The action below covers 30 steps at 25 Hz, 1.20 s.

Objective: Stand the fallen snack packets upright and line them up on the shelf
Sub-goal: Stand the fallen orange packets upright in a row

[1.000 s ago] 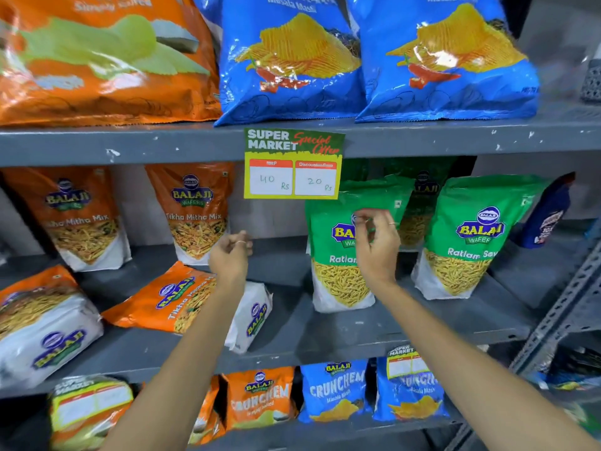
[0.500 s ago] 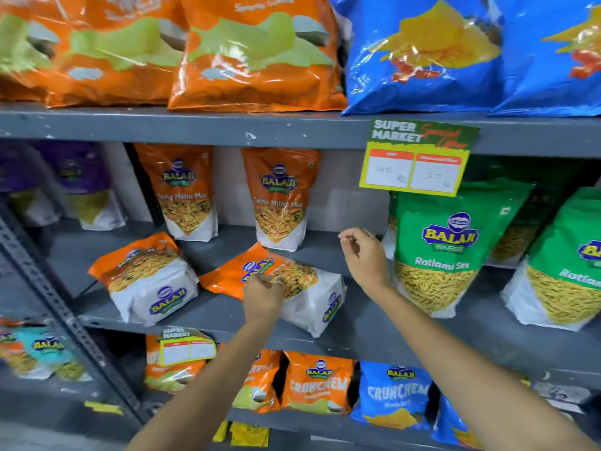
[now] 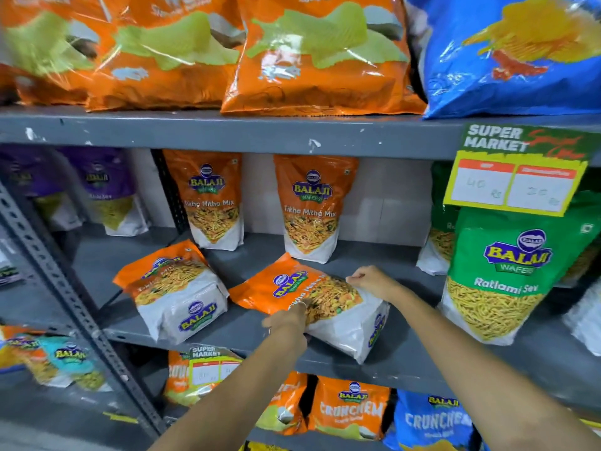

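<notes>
Low in the centre of the frame, both forearms reach up to the middle shelf. The left hand lies on the near, lower side of a fallen orange packet, fingers curled onto its face; the right hand pinches the packet's right edge, fingers together on the film. The packet lies flat, its long axis running from the orange top at centre-left to the white base at lower right, near the shelf lip. Judging by this, raising it means swinging the orange end up over the white base, which sits nearer the right hand.

Left of it a second fallen packet lies untouched, well apart from both hands. Behind, 2 orange packets stand upright against the back wall, with bare grey shelf between. A green packet stands at right.
</notes>
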Tool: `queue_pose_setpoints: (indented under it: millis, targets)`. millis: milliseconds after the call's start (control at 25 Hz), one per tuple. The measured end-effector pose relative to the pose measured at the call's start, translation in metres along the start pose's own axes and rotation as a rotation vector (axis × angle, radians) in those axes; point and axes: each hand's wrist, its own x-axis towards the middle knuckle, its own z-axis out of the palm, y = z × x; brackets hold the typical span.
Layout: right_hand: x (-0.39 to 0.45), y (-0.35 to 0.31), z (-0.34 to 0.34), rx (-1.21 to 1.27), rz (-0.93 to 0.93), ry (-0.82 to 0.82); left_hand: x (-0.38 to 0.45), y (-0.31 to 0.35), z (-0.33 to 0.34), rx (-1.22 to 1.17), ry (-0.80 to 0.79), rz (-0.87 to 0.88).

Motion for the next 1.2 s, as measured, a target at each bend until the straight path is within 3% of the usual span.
queue_pose_setpoints:
  millis: [160,280,360,600,840,1200]
  targets:
    - [0.018,0.015,0.003,0.023,0.113,-0.144,0.004,-0.003,-0.001,-0.029,-0.143,-0.052]
    - [0.041,0.040,0.008,0.146,0.167,-0.259,0.000,-0.003,-0.003,-0.066,-0.161,-0.068]
    - [0.011,0.018,0.002,0.197,0.182,-0.279,-0.004,-0.005,-0.003,-0.115,-0.142,-0.059]
    - [-0.031,0.003,-0.006,0.417,0.168,-0.225,-0.022,-0.012,-0.008,-0.269,-0.199,0.124]
    - [-0.063,0.004,-0.010,0.667,-0.008,-0.174,-0.046,0.000,-0.016,-0.325,-0.250,0.331]
    - [-0.076,-0.002,-0.004,0.712,-0.058,-0.079,-0.049,0.005,-0.027,-0.317,-0.301,0.424]
